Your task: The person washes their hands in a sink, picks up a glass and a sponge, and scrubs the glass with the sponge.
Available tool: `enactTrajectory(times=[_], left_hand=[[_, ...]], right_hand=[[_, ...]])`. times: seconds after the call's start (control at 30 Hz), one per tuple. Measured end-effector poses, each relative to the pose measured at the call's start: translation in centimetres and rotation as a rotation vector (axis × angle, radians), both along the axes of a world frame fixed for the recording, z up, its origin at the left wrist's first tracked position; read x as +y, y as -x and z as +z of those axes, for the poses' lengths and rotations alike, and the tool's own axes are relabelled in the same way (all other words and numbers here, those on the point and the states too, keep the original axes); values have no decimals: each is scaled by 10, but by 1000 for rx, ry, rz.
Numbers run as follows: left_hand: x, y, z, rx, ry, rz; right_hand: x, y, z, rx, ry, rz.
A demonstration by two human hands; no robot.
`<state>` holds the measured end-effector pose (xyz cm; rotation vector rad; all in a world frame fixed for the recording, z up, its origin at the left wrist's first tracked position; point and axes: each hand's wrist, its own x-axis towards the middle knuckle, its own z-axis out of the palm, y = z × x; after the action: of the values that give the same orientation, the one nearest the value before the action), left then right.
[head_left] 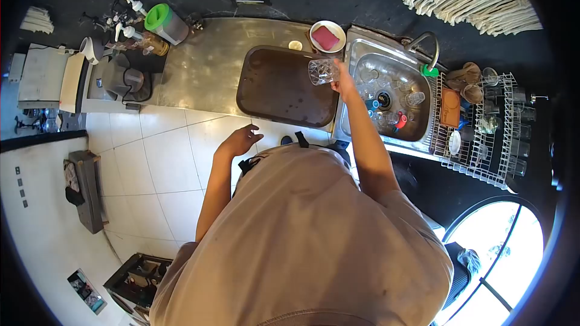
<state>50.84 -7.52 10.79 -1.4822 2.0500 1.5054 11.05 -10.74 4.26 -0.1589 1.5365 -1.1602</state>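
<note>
My right hand (345,83) is closed around a clear patterned drinking glass (322,72), held tilted over the right end of a dark brown tray (278,93). Small wet spots dot the tray. Away from the counter, above the floor, my left hand (240,140) hangs with its fingers apart and nothing in them. To the right of my right hand is the steel sink (423,127), with several clear glasses (415,98), a red item (400,121) and a blue item (372,104) in its basin.
A white bowl (338,31) holding a pink sponge (325,38) stands behind the tray, beside a small round dish (295,45). The curved faucet (436,48) overhangs the sink. A wire rack (506,139) with glasses is at right; a green-lidded container (172,27) and pump bottles stand left.
</note>
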Motion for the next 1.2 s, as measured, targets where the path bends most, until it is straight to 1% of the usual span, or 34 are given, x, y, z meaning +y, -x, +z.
enactTrajectory(times=[0.1,0.13,0.17,0.23,0.27,0.3,0.37,0.4,0.5,0.57,0.63,0.7,0.77,0.8,0.83,0.87,0.9,0.93,0.97,1.03,1.07,1.1,1.13,1.2], left_hand=[[3,-6,4,-18,-20,14],[6,-10,0,-16,-37,23],[6,-12,-2,-12,-49,30],[8,-16,-5,-21,-88,45],[9,-18,-6,-30,-95,38],[10,-19,-8,-39,-103,30],[11,-18,-11,-71,-117,0],[11,-17,-15,-68,-123,-12],[7,-9,-20,-41,-115,-51],[2,-2,-14,-22,-89,-60],[-3,2,-22,41,-84,-75],[-8,11,-24,31,-48,-116],[-10,19,-30,54,-31,-141],[-10,23,-33,56,-34,-157],[-10,28,-32,56,-34,-172],[-11,31,-33,55,-19,-206],[-10,33,-35,92,-40,-177],[-9,36,-34,100,-54,-159],[-6,39,-33,108,-74,-137],[-4,43,-25,95,-46,-175],[-1,42,-29,105,-41,-176],[0,40,-40,92,-76,-203],[2,38,-45,96,-57,-200],[10,31,-41,115,-23,-184]], right_hand=[[10,-14,0,903,129,302],[18,-21,16,1011,69,438],[29,-28,14,1007,56,436],[53,-40,13,1133,202,583],[63,-48,21,1171,122,673],[73,-54,24,1167,115,676],[88,-63,28,1247,105,758],[93,-63,21,1277,128,790],[101,-69,10,1332,123,818],[104,-74,8,1298,82,838],[106,-75,9,1359,77,851],[107,-76,7,1386,46,859],[105,-78,12,1372,36,831],[105,-74,16,1283,2,861],[96,-67,30,1292,10,846],[85,-59,43,1201,-49,745],[75,-52,49,1102,-103,642],[60,-38,48,1146,-52,519],[41,-20,41,1152,29,457],[-3,19,20,1173,86,461],[-22,28,16,1173,98,454],[-43,37,13,1306,54,452],[-67,44,8,1433,9,447],[-96,50,-13,1467,-102,449]])
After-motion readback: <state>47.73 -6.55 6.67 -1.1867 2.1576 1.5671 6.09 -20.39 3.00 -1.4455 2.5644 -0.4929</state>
